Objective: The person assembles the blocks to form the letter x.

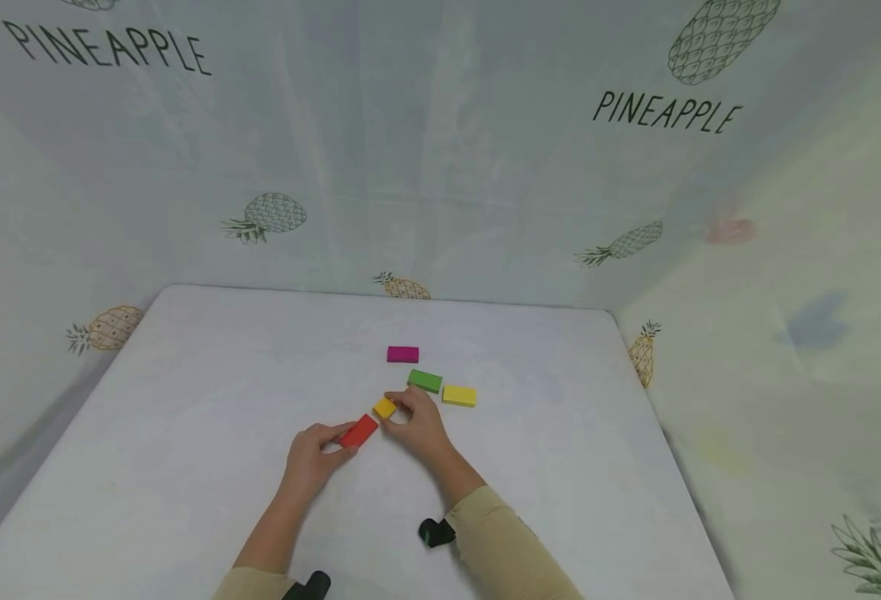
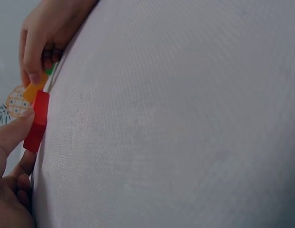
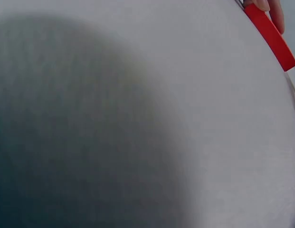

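My left hand (image 1: 312, 460) pinches a red rectangular block (image 1: 359, 431) between thumb and fingers, low on the white table. Just up and to the right, my right hand (image 1: 419, 427) holds a small orange-yellow block (image 1: 384, 407) between its thumb and fingertips. The two blocks lie nearly end to end, on a slant. In the left wrist view the red block (image 2: 38, 121) stands close to the orange-yellow block (image 2: 35, 88). The right wrist view shows the red block (image 3: 271, 37) with fingers on its upper end; my right hand is out of that view.
Beyond my right hand lie a green block (image 1: 425, 381) and a yellow block (image 1: 458, 396), close together. A magenta block (image 1: 402, 354) sits farther back. The white table (image 1: 245, 358) ends at a pineapple-print cloth (image 1: 440, 167) hanging behind and at the sides.
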Motion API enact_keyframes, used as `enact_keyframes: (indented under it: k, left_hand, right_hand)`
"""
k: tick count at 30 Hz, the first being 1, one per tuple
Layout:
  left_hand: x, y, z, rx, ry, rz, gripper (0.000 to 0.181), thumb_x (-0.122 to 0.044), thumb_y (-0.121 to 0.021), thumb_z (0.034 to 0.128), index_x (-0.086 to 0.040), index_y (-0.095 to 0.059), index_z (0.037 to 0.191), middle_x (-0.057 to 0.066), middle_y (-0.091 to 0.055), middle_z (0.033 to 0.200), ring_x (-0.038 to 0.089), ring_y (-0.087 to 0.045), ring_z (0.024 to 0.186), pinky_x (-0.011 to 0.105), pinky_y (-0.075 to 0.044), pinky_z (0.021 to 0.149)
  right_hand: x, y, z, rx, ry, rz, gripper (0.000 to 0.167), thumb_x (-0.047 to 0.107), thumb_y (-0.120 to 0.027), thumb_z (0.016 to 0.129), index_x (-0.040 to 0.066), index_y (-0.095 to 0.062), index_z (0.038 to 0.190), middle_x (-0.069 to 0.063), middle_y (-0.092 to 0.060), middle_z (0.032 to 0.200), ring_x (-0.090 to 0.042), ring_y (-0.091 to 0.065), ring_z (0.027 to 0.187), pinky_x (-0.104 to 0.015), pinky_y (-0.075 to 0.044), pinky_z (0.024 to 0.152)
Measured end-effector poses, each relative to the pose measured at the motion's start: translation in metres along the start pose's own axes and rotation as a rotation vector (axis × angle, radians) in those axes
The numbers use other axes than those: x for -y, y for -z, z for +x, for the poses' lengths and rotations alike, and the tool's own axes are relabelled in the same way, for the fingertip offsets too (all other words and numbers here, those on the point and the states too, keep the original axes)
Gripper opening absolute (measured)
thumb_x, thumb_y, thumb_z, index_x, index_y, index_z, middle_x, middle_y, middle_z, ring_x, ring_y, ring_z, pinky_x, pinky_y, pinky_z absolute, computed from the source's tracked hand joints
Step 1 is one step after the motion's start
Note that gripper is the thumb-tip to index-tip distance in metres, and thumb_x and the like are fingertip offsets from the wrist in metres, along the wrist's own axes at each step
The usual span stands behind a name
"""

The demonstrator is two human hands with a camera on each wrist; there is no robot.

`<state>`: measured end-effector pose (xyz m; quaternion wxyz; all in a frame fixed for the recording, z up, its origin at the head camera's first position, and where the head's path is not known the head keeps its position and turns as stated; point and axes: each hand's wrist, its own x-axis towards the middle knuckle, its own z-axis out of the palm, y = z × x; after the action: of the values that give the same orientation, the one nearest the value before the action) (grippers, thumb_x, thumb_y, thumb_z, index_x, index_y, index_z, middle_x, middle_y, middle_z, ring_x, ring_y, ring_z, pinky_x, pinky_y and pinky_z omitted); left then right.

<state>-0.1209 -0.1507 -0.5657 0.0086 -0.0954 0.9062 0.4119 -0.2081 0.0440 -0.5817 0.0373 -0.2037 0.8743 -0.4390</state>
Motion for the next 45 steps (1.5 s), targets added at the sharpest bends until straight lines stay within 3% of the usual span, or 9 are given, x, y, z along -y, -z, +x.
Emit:
enact_keyframes:
  k: [22, 33, 45]
  left_hand:
    - [0.0004, 0.0008, -0.0012, 0.014, 0.022, 0.007, 0.044, -0.014, -0.079, 0.0813, -0.018, -0.069, 0.124, 0.002, -0.061, 0.096, 0.022, -0.049, 0.092, 0.037, -0.039, 0.073]
    - [-0.0011, -0.0003, 0.0009, 0.013, 0.03, 0.009, 0.044, -0.015, -0.079, 0.0813, -0.019, -0.07, 0.124, 0.003, -0.062, 0.099, 0.023, -0.05, 0.095, 0.038, -0.04, 0.076]
    - [-0.0021, 0.0017, -0.0012, 0.01, 0.019, 0.021, 0.044, -0.015, -0.079, 0.0812, -0.018, -0.069, 0.124, 0.003, -0.061, 0.097, 0.023, -0.05, 0.094, 0.037, -0.04, 0.074]
  right_hand:
    - [0.0071, 0.0004, -0.0005, 0.044, 0.001, -0.066, 0.037, 0.029, -0.074, 0.086, 0.018, -0.07, 0.121, 0.011, -0.052, 0.091, -0.006, -0.048, 0.086, -0.023, -0.045, 0.074]
    - [0.004, 0.001, -0.0005, 0.018, 0.026, -0.056, 0.034, 0.03, -0.07, 0.088, 0.018, -0.07, 0.12, 0.013, -0.057, 0.098, -0.006, -0.051, 0.095, -0.027, -0.047, 0.083]
    - [0.0025, 0.0002, 0.0001, -0.025, 0.032, -0.066, 0.025, 0.026, -0.07, 0.09, 0.018, -0.073, 0.113, 0.012, -0.057, 0.093, -0.006, -0.051, 0.09, -0.026, -0.047, 0.08]
